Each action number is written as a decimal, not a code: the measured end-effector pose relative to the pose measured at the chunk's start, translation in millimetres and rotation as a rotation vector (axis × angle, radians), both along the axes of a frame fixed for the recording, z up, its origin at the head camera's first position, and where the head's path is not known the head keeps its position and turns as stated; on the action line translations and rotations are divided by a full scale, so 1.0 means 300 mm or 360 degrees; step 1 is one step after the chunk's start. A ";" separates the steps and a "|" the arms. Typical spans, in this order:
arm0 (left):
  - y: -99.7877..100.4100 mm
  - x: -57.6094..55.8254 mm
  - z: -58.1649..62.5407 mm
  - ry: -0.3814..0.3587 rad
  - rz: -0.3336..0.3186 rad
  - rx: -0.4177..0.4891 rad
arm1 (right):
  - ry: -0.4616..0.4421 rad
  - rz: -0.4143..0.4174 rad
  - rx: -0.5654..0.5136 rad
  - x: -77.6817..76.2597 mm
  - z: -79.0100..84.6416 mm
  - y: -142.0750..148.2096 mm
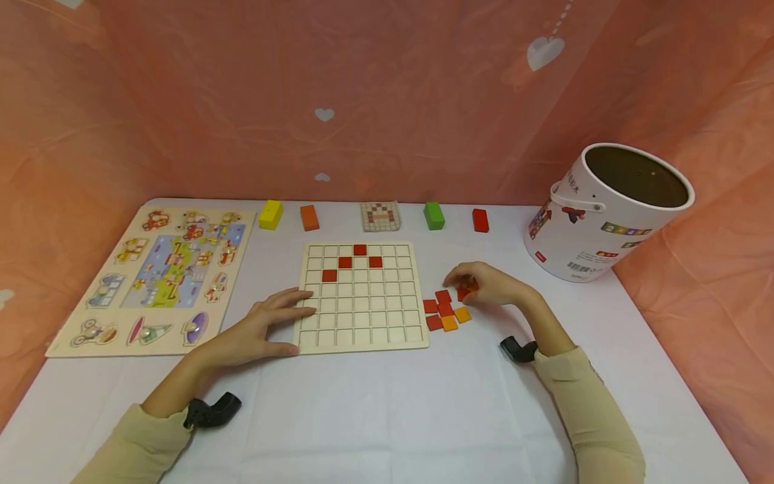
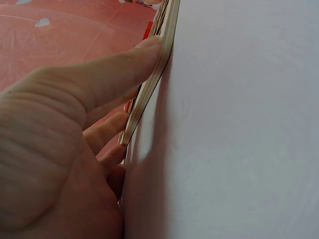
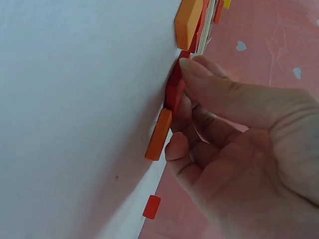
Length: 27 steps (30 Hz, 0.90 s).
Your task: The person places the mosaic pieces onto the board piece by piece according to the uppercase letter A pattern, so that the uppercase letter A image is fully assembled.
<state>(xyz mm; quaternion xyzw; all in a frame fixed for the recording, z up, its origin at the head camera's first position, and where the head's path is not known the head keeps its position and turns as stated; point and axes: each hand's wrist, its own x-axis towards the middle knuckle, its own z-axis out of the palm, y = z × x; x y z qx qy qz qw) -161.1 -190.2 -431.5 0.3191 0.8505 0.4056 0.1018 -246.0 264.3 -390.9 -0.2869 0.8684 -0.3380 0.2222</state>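
A pale wooden grid board (image 1: 369, 349) lies in the middle of the table, with several red square tiles (image 1: 329, 275) set in its upper cells. My left hand (image 1: 269, 329) rests along the board's left side, fingers extended over the rim and thumb by the near corner. Right of the board, my right hand (image 1: 486, 284) pinches a red tile (image 3: 173, 87) between thumb and fingers, low over the table. Close to those fingers is an orange tile (image 3: 158, 135). Loose red tiles (image 1: 444, 309) and orange-yellow tiles (image 1: 462, 314) lie between this hand and the board.
A picture puzzle board (image 1: 242, 232) lies at the left. Along the back are a yellow block (image 1: 271, 214), an orange block (image 1: 310, 217), a pattern card (image 1: 380, 216), a green block (image 1: 434, 216) and a red block (image 1: 480, 220). A white bucket (image 1: 568, 235) stands back right.
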 end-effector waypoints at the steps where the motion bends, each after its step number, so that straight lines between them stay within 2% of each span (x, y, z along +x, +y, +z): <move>1: 0.001 0.000 0.000 0.0002 -0.0003 0.0000 | 0.0006 -0.0002 0.0002 0.000 0.000 0.001; 9: 0.001 -0.008 -0.008 -0.0020 0.0016 -0.0002 | 0.0074 -0.0096 0.0019 -0.011 0.017 -0.024; 15: -0.003 -0.006 -0.007 -0.0009 0.0006 -0.0009 | 0.0172 -0.0124 -0.0087 -0.048 0.033 -0.125; 20: -0.008 -0.004 -0.006 -0.0008 0.0012 -0.0022 | 0.0152 0.0043 -0.0191 -0.104 0.048 -0.284; 24: -0.004 -0.005 -0.007 0.0006 0.0011 -0.0015 | 0.0053 0.0221 -0.0292 -0.138 0.048 -0.426; 27: 0.000 -0.004 -0.008 0.0024 0.0006 -0.0007 | -0.0012 0.0297 -0.0342 -0.148 0.038 -0.524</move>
